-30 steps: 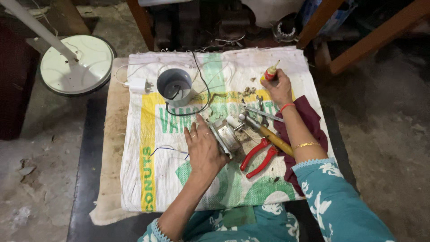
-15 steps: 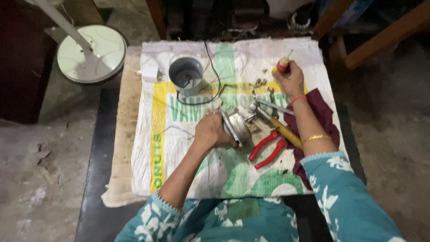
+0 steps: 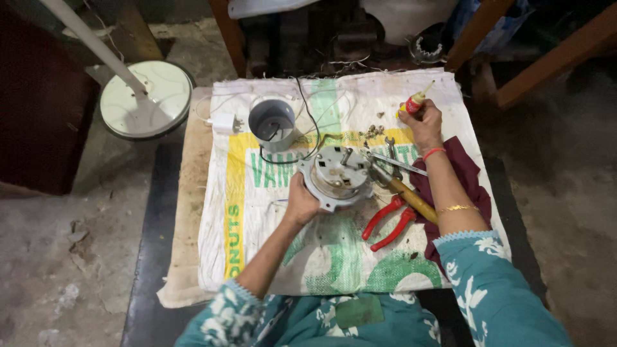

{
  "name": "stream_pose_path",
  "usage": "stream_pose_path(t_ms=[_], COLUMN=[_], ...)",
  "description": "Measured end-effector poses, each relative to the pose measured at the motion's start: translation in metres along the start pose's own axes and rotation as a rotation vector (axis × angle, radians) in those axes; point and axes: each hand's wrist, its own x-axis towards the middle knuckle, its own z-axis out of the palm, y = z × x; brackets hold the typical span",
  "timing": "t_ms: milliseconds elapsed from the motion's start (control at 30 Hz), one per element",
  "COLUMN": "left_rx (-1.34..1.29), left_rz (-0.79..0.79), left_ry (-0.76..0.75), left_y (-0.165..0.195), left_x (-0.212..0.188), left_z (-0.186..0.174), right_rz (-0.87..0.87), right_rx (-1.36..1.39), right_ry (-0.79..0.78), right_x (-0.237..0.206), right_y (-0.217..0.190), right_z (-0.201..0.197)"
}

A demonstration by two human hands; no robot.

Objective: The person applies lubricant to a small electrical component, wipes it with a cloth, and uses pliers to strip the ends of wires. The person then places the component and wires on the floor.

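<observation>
Centrally, left hand (image 3: 302, 202) gripped the bared motor (image 3: 337, 177); right hand (image 3: 424, 119) pinched a small bottle (image 3: 414, 103), far right. Cover (image 3: 272, 123) off; pliers (image 3: 385, 222) untouched; reassembly remained.

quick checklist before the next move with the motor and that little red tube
1. Left hand grips the round metal motor housing at its rim, tilted up off the sack: ok.
2. Right hand holds the small red tube, nozzle pointing up and away: ok.
3. Whether the tube is capped or open: cannot tell.
4. Black wire trails from the motor past the grey cup; it could snag: not ok.
5. Red-handled pliers and wooden-handled tool lie beside the motor under the right forearm: not ok.
6. Woven sack covers the work surface: ok.
</observation>
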Motion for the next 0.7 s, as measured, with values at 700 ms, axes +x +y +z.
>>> stream_pose_path(t_ms=[700], left_rx=[0.057], left_rz=[0.136], left_ry=[0.160], left_y=[-0.004], left_x=[0.008], left_z=[0.021], right_rz=[-0.134], right_rx=[-0.280], right_ry=[-0.392], right_x=[-0.125], right_y=[-0.179], right_z=[0.011])
